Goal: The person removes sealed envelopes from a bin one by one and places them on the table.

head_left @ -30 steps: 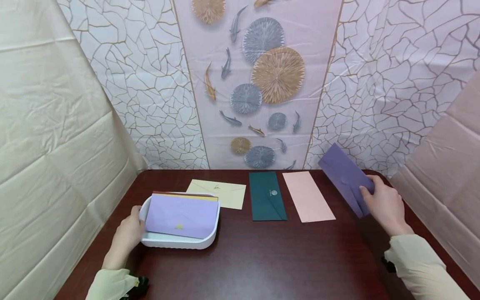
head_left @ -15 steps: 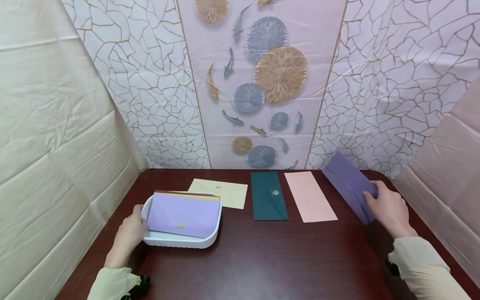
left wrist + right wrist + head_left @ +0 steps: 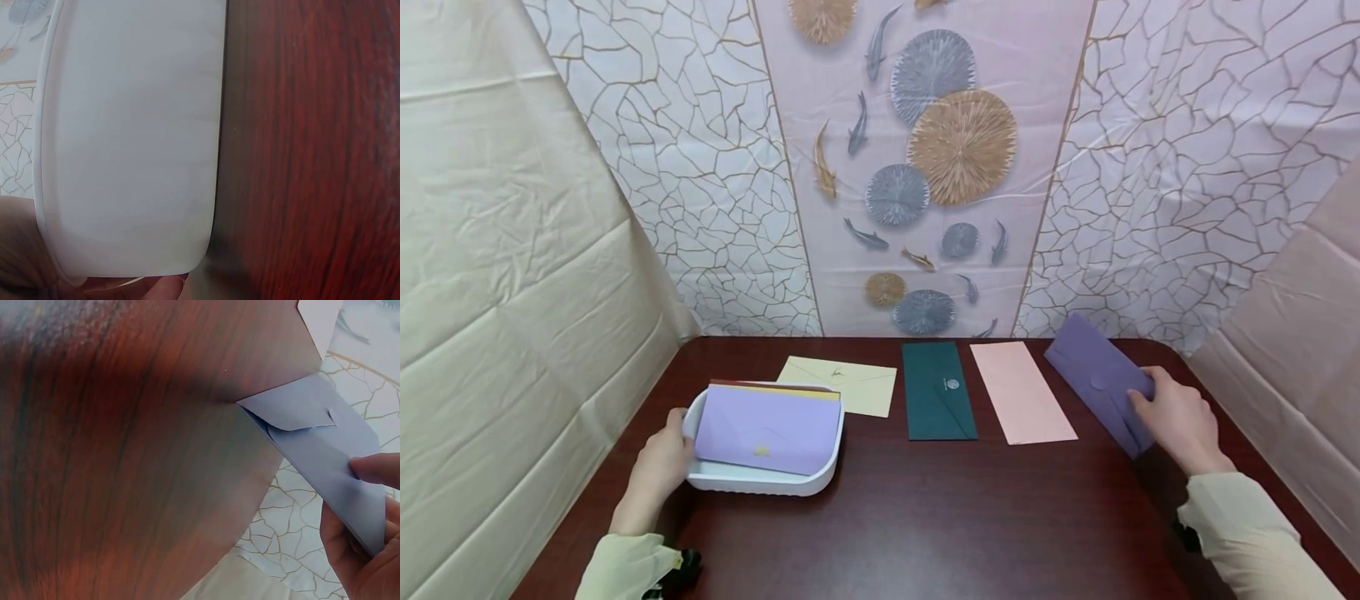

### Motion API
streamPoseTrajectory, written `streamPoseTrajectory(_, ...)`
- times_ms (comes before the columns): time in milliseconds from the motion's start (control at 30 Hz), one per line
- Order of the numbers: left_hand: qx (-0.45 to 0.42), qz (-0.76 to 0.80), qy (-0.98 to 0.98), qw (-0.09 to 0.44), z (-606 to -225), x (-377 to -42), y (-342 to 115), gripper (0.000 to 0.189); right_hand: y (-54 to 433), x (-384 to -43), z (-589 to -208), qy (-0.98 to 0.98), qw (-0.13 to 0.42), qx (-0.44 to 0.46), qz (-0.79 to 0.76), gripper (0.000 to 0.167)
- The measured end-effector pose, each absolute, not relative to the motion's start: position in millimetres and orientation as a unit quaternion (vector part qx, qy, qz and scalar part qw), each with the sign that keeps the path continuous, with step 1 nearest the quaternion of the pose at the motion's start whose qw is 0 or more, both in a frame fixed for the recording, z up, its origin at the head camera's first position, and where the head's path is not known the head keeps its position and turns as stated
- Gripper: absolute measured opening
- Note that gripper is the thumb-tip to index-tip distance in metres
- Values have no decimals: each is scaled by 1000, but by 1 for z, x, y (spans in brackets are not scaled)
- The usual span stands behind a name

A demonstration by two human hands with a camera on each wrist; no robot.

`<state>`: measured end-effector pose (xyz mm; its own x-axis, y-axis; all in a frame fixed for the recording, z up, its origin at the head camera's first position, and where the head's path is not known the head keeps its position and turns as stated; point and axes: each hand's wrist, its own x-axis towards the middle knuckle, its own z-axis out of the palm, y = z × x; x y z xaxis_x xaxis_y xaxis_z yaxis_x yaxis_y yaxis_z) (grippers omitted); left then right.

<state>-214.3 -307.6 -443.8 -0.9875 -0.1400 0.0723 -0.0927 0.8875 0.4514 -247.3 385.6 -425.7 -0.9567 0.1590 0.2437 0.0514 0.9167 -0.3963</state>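
My right hand point(image 3: 1183, 418) pinches a dark purple envelope point(image 3: 1093, 379) by its right edge, thumb on top. The envelope is tilted over the table's back right; in the right wrist view its flap point(image 3: 290, 409) stands slightly lifted and the fingers curl underneath. My left hand point(image 3: 658, 462) grips the left end of a white plastic basket point(image 3: 760, 485), with fingertips point(image 3: 165, 289) showing at its end in the left wrist view. Inside the basket leans a lilac envelope point(image 3: 767, 429) with a gold mark, a yellow and a dark red edge showing behind it.
Along the back of the dark red wooden table point(image 3: 925, 525) lie a cream envelope point(image 3: 865, 389), partly behind the basket, a dark green envelope point(image 3: 936, 400) and a pink envelope point(image 3: 1021, 392). A patterned cloth point(image 3: 917, 167) hangs behind, with plain cloth at both sides.
The purple envelope and my right hand have come down toward the table, and the envelope's far end now sits lower. My left hand stays on the basket.
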Motion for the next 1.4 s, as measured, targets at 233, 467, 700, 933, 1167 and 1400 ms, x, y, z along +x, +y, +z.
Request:
streamPoseTrajectory(233, 55, -232, -969, 62, -445, -215, -308, 44, 389, -255, -423, -974, 120, -56, 186, 53)
streamPoseTrajectory(467, 56, -232, -969, 64, -446, -213, -308, 44, 398, -262, -426, -976, 101, -63, 182, 56)
streamPoseTrajectory(700, 55, -230, -970, 63, -446, -213, -308, 44, 415, -263, -438, -973, 60, -102, 198, 64)
streamPoseTrajectory(933, 52, -230, -969, 69, -446, -215, -308, 43, 429, -266, -446, -965, 6, -141, 219, 70)
streamPoseTrajectory(1167, 53, -230, -970, 65, -446, -215, -308, 43, 429, -267, -449, -964, 10, -138, 228, 66)
streamPoseTrajectory(1400, 57, -233, -969, 66, -444, -213, -308, 43, 430, -266, -453, -963, 14, -145, 229, 68)
